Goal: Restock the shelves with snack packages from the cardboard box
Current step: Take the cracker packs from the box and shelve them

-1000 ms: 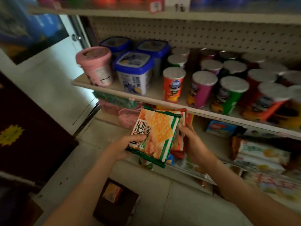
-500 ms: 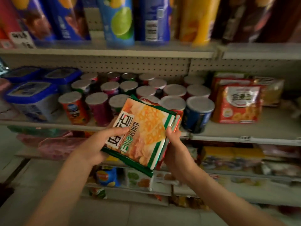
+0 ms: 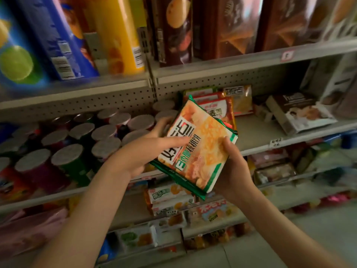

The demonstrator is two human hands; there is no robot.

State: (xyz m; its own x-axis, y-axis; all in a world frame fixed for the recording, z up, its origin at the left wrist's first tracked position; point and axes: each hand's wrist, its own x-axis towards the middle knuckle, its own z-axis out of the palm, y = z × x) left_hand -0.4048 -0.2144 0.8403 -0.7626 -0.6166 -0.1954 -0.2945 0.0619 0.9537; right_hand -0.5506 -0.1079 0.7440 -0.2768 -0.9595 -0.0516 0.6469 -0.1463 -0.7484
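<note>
Left hand: the left hand (image 3: 146,149) is curled on the left side of the cracker packs (image 3: 195,149), thumb lying across the white label, fingers hidden behind.
Right hand: the right hand (image 3: 231,167) pinches the lower right edge of the same stack, thumb on the front.
Cracker packs: a thin stack with green borders, held tilted in the air in front of the middle shelf (image 3: 257,149), not yet resting on it.
Risk of slipping: the packs are glossy and only clamped at the sides, so I judge a back one may slide out if either grip loosens.
Risk at the cans: the chip cans (image 3: 104,132) stand just beside the left hand, near the shelf's front edge; a careless push could knock one.
Free place: bare shelf shows right of the red packets (image 3: 216,109), which stand towards the back.
Obstacle: the white box (image 3: 301,113) lies further right, narrowing this gap.
Cardboard box: not in view.
</note>
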